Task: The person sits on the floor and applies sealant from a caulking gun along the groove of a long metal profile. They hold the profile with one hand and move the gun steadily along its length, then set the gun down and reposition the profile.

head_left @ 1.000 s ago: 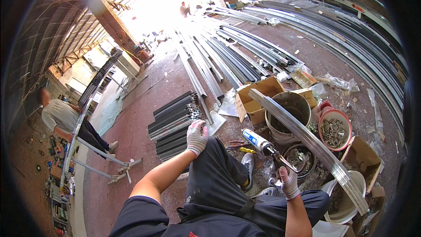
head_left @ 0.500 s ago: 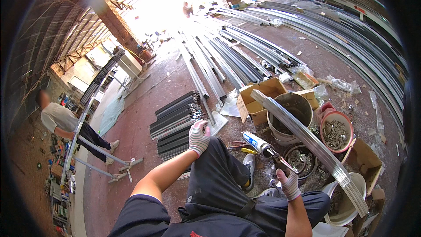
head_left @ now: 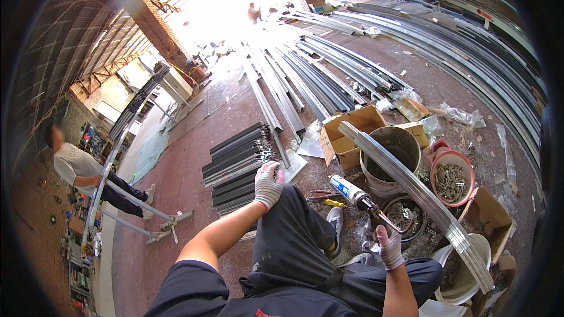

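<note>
My left hand, in a striped work glove, rests on my bent knee with its fingers laid over the fabric and nothing in them. On the right, my right hand, gloved alike, grips a caulking gun by the handle. Its white and blue sealant cartridge points up and to the left, above the floor. Just beyond my shoe lie yellow-handled pliers and red-handled pliers. A bundle of shiny metal strips slants across several buckets beside my right hand.
Short dark profiles lie stacked ahead of my left hand. A cardboard box, a grey bucket and a red-rimmed bucket of metal parts stand to the right. Long profiles cover the floor beyond. A person stands by a metal rack at left.
The caulking gun and my right hand have shifted slightly right. My left hand stays on the knee. The person at left has moved a little leftward.
</note>
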Demonstrator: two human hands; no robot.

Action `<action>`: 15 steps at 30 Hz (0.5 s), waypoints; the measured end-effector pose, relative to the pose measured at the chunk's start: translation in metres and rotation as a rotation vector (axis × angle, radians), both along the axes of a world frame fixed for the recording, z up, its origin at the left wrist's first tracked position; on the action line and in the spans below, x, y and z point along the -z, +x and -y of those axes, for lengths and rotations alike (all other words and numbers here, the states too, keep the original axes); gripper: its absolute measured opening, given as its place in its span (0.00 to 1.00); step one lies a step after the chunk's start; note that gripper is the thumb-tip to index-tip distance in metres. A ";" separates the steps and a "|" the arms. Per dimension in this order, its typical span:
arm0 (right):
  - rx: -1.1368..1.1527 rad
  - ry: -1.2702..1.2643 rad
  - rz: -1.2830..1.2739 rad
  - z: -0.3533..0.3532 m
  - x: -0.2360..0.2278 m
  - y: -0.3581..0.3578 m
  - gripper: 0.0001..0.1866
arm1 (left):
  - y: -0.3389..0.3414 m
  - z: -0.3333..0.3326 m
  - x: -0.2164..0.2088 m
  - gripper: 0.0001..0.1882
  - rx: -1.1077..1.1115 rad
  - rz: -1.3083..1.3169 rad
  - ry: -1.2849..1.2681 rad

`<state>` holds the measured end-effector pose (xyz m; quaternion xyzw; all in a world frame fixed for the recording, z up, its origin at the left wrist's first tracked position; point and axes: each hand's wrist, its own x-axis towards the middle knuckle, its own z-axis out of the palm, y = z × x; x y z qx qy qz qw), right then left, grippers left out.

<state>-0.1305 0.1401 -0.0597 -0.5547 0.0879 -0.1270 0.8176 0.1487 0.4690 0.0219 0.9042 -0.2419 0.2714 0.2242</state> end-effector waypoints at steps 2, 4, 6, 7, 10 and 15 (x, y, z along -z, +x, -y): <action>0.021 -0.051 0.014 -0.001 -0.004 0.002 0.37 | 0.000 0.000 -0.001 0.15 -0.008 -0.002 -0.001; 0.082 -0.169 0.046 -0.004 -0.008 0.003 0.34 | -0.001 0.001 -0.002 0.15 -0.010 -0.013 0.001; 0.064 -0.132 0.037 -0.003 -0.011 0.002 0.34 | -0.001 0.001 -0.002 0.15 -0.011 -0.019 0.004; 0.052 -0.113 0.040 -0.003 -0.012 0.000 0.34 | -0.001 0.001 -0.002 0.15 -0.010 -0.020 0.005; -0.007 -0.017 0.022 0.001 -0.012 -0.004 0.35 | -0.001 0.000 -0.001 0.15 -0.011 -0.018 0.008; 0.033 -0.076 -0.028 0.003 -0.012 -0.002 0.34 | 0.002 -0.001 0.003 0.16 -0.009 -0.006 0.001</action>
